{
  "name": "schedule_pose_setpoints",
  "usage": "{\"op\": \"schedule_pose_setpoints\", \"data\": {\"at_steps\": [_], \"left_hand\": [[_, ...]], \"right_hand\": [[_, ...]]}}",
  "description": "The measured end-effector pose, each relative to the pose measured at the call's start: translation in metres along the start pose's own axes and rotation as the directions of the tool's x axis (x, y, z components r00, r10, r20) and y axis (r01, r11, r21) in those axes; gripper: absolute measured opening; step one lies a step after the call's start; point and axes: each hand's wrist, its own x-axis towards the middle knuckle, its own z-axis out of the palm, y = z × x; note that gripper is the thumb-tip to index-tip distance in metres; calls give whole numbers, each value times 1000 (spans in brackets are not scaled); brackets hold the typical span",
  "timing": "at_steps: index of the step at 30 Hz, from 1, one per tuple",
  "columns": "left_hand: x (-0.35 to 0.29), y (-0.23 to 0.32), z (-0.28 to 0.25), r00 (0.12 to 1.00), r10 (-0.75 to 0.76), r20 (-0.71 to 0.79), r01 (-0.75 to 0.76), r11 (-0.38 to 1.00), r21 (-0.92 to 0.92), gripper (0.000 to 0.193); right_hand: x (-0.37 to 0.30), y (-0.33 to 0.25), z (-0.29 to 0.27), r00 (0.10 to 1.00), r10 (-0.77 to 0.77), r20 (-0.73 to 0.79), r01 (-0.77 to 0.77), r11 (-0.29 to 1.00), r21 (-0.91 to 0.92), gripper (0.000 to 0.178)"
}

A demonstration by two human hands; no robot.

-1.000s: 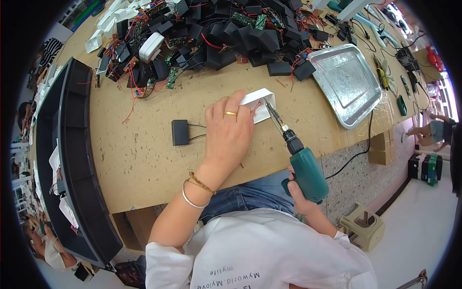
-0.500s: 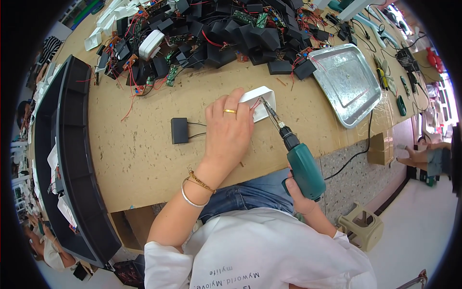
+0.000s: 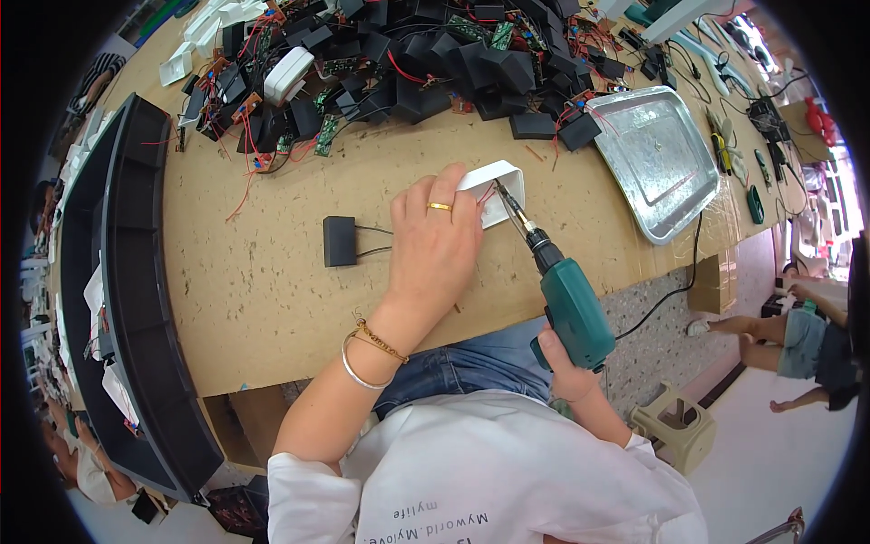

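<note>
My left hand (image 3: 437, 227) is closed around a white plastic casing (image 3: 513, 179) and presses it on the table. Thin red wires show inside the casing's open end. In my right hand (image 3: 564, 367) is a green pistol-shaped soldering iron (image 3: 577, 308), its metal tip reaching into that open end. Whether the tip touches a wire is too small to tell. Left of my left hand lies a black rectangular block (image 3: 340, 241); its two dark leads run beneath the hand, which hides where they end.
Black boxes, circuit boards and red wires form a pile (image 3: 399, 68) at the back. A metal tray (image 3: 657, 163) lies at the right, with pliers (image 3: 720, 152) beyond. A black bin (image 3: 145, 299) stands at the left, a beige stool (image 3: 675, 424) on the floor. Another person (image 3: 797, 344) is at far right.
The soldering iron's tip has shifted slightly within the casing's open end, its body a little to the right. My left hand keeps its grip. The person at far right shows more fully.
</note>
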Motion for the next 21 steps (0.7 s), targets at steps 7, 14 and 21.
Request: {"op": "schedule_pose_setpoints", "data": {"at_steps": [7, 14, 21], "left_hand": [[-1, 0, 1, 1000, -4, -4, 4, 1000, 3, 15], [0, -1, 1, 1000, 29, -6, -29, 1000, 2, 16], [0, -1, 0, 999, 30, -10, -30, 1000, 5, 16]], "right_hand": [[-2, 3, 1, 999, 50, -12, -49, 998, 35, 21], [-2, 7, 1, 1000, 23, -6, -23, 999, 37, 24], [1, 0, -1, 1000, -5, -21, 5, 1000, 29, 27]]}}
